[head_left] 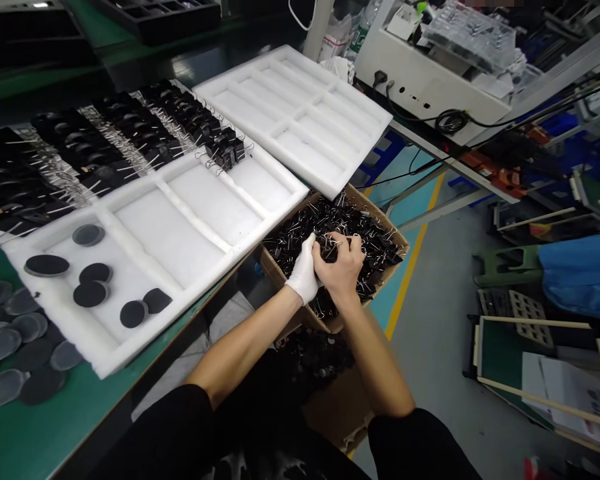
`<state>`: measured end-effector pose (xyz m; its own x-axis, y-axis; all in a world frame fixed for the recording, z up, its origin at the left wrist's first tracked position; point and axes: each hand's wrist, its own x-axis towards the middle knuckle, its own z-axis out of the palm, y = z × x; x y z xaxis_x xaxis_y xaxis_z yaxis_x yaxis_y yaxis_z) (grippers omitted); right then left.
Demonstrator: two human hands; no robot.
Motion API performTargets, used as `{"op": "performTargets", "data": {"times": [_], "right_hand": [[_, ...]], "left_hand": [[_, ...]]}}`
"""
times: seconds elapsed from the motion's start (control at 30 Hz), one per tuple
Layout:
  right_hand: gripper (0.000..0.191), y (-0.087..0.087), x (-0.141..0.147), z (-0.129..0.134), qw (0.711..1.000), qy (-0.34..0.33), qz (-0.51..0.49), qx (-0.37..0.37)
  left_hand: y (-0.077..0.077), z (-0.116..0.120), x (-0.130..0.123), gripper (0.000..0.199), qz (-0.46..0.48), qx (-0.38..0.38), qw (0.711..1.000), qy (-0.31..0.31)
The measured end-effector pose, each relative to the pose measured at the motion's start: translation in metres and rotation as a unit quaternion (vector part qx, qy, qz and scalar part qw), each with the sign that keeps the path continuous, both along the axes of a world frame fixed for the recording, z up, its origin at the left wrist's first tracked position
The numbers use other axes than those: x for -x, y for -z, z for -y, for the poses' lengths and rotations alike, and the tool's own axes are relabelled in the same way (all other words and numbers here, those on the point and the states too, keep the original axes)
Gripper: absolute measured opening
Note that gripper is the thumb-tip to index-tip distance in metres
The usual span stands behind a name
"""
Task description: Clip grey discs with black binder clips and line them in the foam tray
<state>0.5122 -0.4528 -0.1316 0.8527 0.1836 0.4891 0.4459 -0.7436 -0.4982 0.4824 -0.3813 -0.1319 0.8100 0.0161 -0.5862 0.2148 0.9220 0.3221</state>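
Note:
Both hands meet over a cardboard box (275,268) heaped with black binder clips (330,212) with silver wire handles. My left hand (305,272), in a white glove, is pressed against the side of a small dark cluster. My bare right hand (341,263) curls its fingers over the same cluster, which looks like binder clips (327,248); fingers partly hide it. To the left lies a white foam tray (180,212) with compartments. Rows of clipped black pieces (125,133) fill its far part, and several loose black discs (91,293) lie in its near-left compartment.
More discs (30,353) lie on the green table (105,413). A second white foam tray (300,113) sits behind, overhanging the box's far edge. A beige machine (430,80) with cables stands at back right. Below the box is another carton (337,407) holding dark pieces.

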Motion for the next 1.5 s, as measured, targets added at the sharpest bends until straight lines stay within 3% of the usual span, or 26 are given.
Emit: {"op": "performTargets", "data": {"times": [0.2, 0.3, 0.5, 0.73, 0.9, 1.07, 1.17, 1.27, 1.37, 1.5], "right_hand": [[0.042, -0.016, -0.005, -0.003, 0.996, 0.02, -0.032, 0.076], [0.043, -0.033, -0.008, -0.003, 0.996, 0.026, -0.01, 0.08], [0.042, -0.097, -0.006, -0.005, 0.995, 0.032, 0.066, 0.068], [0.045, -0.183, 0.016, -0.027, 0.983, 0.014, 0.172, 0.063], [0.059, -0.23, 0.045, -0.08, 0.967, -0.067, 0.241, 0.045], [0.1, -0.248, 0.106, -0.188, 0.944, -0.223, 0.242, -0.02], [0.084, -0.244, 0.171, -0.259, 0.908, -0.365, 0.179, -0.107], [0.077, -0.23, 0.249, -0.312, 0.878, -0.442, 0.096, -0.158], [0.068, -0.206, 0.319, -0.342, 0.863, -0.485, 0.036, -0.138], [0.05, -0.172, 0.372, -0.354, 0.857, -0.508, -0.016, -0.083]], "left_hand": [[-0.01, -0.002, -0.009, 0.045, 0.041, 0.069, 0.997, 0.015], [-0.026, -0.001, -0.013, 0.042, 0.067, 0.084, 0.994, 0.016], [-0.092, -0.002, -0.011, 0.038, 0.166, 0.075, 0.983, 0.001], [-0.18, -0.022, 0.017, 0.035, 0.272, 0.05, 0.961, -0.023], [-0.239, -0.076, 0.066, 0.044, 0.317, -0.044, 0.941, -0.105], [-0.281, -0.156, 0.167, 0.062, 0.293, -0.197, 0.914, -0.2], [-0.284, -0.198, 0.236, 0.059, 0.266, -0.274, 0.885, -0.266], [-0.267, -0.236, 0.299, 0.045, 0.197, -0.335, 0.852, -0.35], [-0.239, -0.268, 0.354, 0.037, 0.115, -0.395, 0.821, -0.396], [-0.205, -0.298, 0.416, 0.033, 0.013, -0.399, 0.835, -0.38]]}}
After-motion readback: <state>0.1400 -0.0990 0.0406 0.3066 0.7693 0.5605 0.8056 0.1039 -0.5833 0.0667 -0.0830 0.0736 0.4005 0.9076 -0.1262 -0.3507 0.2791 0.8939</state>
